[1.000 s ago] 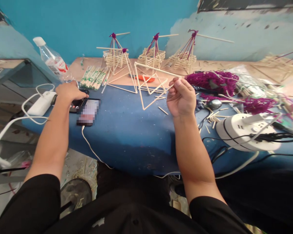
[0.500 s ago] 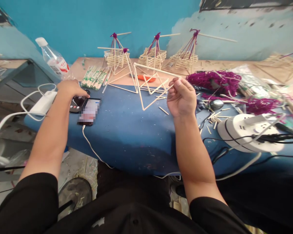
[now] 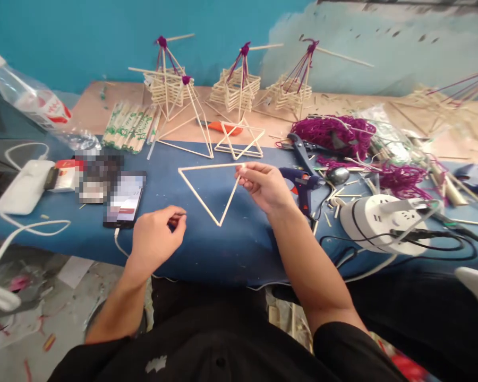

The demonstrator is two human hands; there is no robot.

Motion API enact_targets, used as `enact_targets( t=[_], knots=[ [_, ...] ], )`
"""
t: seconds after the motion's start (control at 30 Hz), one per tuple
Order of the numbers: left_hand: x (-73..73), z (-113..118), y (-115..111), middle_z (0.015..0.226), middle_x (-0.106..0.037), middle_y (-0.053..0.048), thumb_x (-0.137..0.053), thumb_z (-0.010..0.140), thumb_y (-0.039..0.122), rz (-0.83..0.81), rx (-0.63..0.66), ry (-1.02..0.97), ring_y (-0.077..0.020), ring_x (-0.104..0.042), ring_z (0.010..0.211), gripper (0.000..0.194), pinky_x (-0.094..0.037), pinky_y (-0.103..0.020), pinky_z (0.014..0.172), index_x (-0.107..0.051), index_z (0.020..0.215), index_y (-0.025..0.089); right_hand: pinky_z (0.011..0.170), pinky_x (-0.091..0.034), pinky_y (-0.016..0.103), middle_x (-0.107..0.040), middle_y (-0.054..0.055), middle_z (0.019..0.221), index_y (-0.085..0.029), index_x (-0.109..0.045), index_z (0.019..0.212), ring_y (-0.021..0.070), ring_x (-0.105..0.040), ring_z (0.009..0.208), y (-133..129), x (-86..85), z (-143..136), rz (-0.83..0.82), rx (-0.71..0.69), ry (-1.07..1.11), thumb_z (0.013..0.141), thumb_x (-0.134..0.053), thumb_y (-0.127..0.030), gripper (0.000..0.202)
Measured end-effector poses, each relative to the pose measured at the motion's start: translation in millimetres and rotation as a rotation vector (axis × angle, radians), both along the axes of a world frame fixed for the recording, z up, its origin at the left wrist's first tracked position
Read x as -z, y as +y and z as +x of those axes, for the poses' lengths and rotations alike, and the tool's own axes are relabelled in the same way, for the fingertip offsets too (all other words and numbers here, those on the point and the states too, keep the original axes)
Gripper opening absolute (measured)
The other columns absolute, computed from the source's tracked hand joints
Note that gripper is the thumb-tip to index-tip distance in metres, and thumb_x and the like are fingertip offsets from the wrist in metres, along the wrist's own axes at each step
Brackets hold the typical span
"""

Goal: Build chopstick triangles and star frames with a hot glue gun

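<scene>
My right hand (image 3: pixel 265 185) pinches the upper right corner of a triangle of thin wooden sticks (image 3: pixel 199 197) and holds it over the blue tabletop. The triangle's lowest corner points toward me. My left hand (image 3: pixel 157 236) hovers near the table's front edge, left of the triangle and apart from it. Its fingers are loosely curled with nothing visible in them. Just beyond that hand lies a phone (image 3: pixel 127 196) with a lit screen and a white cable. Behind the triangle rests a small stick frame of crossed triangles (image 3: pixel 239 154).
Stick structures tied with purple yarn (image 3: pixel 237 87) stand at the back. Bundled sticks (image 3: pixel 129 127), a plastic bottle (image 3: pixel 43 106) and a white power bank (image 3: pixel 26 185) are left. Right are a glue gun (image 3: pixel 302 183), purple yarn (image 3: pixel 330 132), a cutter (image 3: pixel 298 151) and a power strip (image 3: pixel 368 225).
My left hand has left the items beside the phone and come toward me and right. My right hand has lowered the triangle and moved it left. The view has shifted.
</scene>
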State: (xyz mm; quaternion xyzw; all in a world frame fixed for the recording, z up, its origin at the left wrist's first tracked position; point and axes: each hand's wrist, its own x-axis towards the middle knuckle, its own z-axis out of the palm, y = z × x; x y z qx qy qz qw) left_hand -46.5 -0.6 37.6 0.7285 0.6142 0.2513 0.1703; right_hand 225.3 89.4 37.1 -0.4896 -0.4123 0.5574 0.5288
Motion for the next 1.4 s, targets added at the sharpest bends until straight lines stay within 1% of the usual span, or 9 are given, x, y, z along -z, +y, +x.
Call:
enact_targets(
  t=[0.13,0.23,0.37,0.53,0.77,0.9,1.13,1.27,1.4],
  knots=[
    [9.8,-7,-2,0.087,-0.083,0.000,-0.064,0.102,0.018,0.291,0.060,0.117,-0.0219,-0.080,0.078,0.013,-0.059,-0.035,0.072,-0.076,0.103,0.023,0.068,-0.067,0.027,-0.082,0.006,0.081,-0.015,-0.085,0.091,0.0144,-0.076,0.069,-3,10.4,-9,-0.198,-0.024,-0.032,0.052,-0.106,-0.039,0.051],
    [11.4,-6,0,0.101,-0.084,-0.005,-0.069,0.100,0.015,0.384,0.135,0.158,-0.0257,-0.080,0.087,0.015,-0.061,-0.038,0.081,-0.073,0.113,0.019,0.084,-0.072,0.036,-0.086,0.008,0.092,-0.014,-0.085,0.110,0.0214,-0.083,0.083,-8,17.1,-11,-0.205,0.037,-0.236,0.062,-0.104,-0.039,0.057],
    [16.0,-1,-1,0.125,-0.082,-0.018,-0.080,0.098,0.043,0.350,0.137,0.174,-0.0376,-0.077,0.109,0.045,-0.061,-0.049,0.093,-0.070,0.130,0.013,0.079,-0.071,0.036,-0.085,0.006,0.090,-0.017,-0.085,0.119,0.0207,-0.082,0.080,-17,21.4,-14,-0.066,0.092,-0.540,0.082,-0.090,-0.041,0.044],
    [21.2,7,-1,0.143,-0.075,-0.024,-0.075,0.095,0.073,0.272,0.104,0.278,-0.0424,-0.072,0.112,0.079,-0.054,-0.052,0.085,-0.066,0.148,0.014,0.063,-0.061,0.032,-0.078,0.003,0.091,-0.025,-0.082,0.127,0.0124,-0.063,0.062,-19,21.3,-16,0.216,0.000,-0.939,0.091,-0.076,-0.024,0.036],
    [20.2,11,4,0.155,-0.067,-0.027,-0.056,0.092,0.094,0.181,0.117,0.293,-0.0434,-0.068,0.115,0.103,-0.053,-0.055,0.089,-0.058,0.159,0.015,0.061,-0.056,0.034,-0.069,0.007,0.114,-0.028,-0.076,0.137,0.0108,-0.055,0.063,-19,16.8,-16,0.245,-0.107,-1.049,0.092,-0.072,-0.020,0.046],
    [14.2,5,9,0.164,-0.060,-0.026,-0.054,0.087,0.101,0.117,0.145,0.199,-0.0443,-0.067,0.115,0.112,-0.056,-0.060,0.095,-0.054,0.162,0.017,0.062,-0.055,0.036,-0.066,0.008,0.116,-0.025,-0.076,0.124,0.0131,-0.054,0.069,-21,11.2,-14,0.251,-0.171,-1.064,0.091,-0.077,-0.024,0.034],
    [5.8,-13,18,0.166,-0.059,-0.026,-0.089,0.082,0.069,0.032,0.275,0.131,-0.0444,-0.066,0.120,0.100,-0.060,-0.061,0.101,-0.056,0.158,0.014,0.078,-0.065,0.042,-0.069,0.015,0.123,-0.023,-0.075,0.111,0.0280,-0.073,0.100,-40,0.5,2,0.351,-0.366,-1.098,0.091,-0.087,-0.043,0.031],
    [8.1,-20,19,0.161,-0.066,-0.020,-0.095,0.082,0.048,0.025,0.321,0.124,-0.0394,-0.065,0.113,0.089,-0.063,-0.059,0.094,-0.057,0.156,0.018,0.072,-0.063,0.038,-0.073,0.011,0.112,-0.025,-0.077,0.100,0.0229,-0.073,0.087,-41,-7.7,9,0.417,-0.565,-0.949,0.093,-0.086,-0.049,0.027],
    [7.3,-23,21,0.155,-0.073,-0.012,-0.091,0.088,0.040,0.021,0.350,0.074,-0.0361,-0.063,0.113,0.079,-0.062,-0.054,0.096,-0.058,0.155,0.017,0.076,-0.064,0.035,-0.077,0.008,0.103,-0.025,-0.074,0.107,0.0212,-0.076,0.087,-35,-11.6,-5,0.410,-0.601,-0.917,0.101,-0.078,-0.033,0.010]
  ],
)
